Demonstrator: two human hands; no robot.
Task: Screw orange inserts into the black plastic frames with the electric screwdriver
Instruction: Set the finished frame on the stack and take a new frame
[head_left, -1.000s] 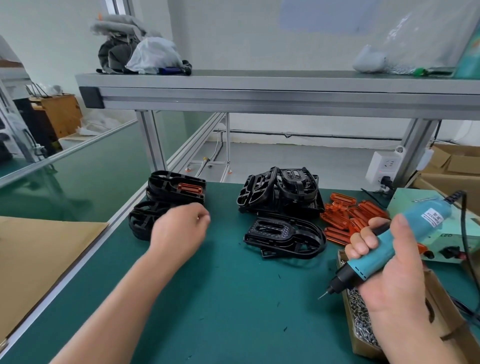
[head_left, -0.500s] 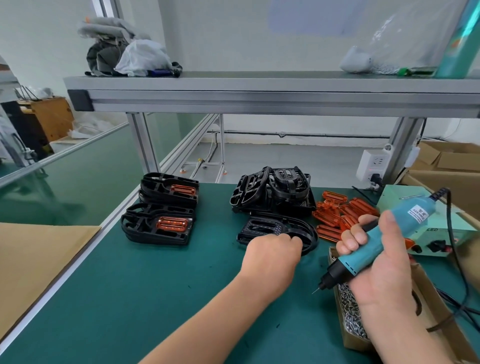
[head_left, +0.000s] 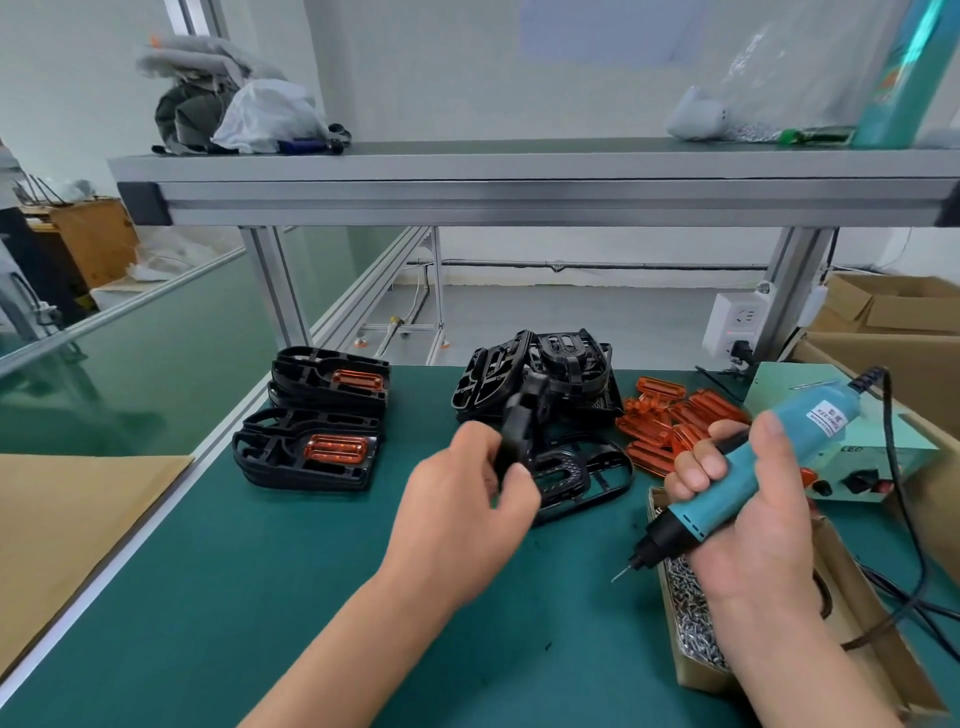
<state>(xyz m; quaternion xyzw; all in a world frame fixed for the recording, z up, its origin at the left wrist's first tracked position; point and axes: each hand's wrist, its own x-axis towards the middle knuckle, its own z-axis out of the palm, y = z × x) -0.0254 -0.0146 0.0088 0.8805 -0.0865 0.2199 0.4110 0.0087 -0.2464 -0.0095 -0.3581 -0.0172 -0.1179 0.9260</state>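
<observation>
The left hand (head_left: 467, 499) pinches one black plastic frame (head_left: 519, 426) by its edge, fingers curled round it, held above the mat (head_left: 260, 597) just before the heap of bare frames (head_left: 566, 364); blurred, it seems to stand on edge, long axis running up and away. It looks light, stiff and ribbed, so the rim should give sure hold. The right hand (head_left: 753, 519) is wrapped round the electric screwdriver (head_left: 805, 415), bit aimed down-left beside the screw box (head_left: 698, 678), orange inserts (head_left: 670, 421) just beyond
</observation>
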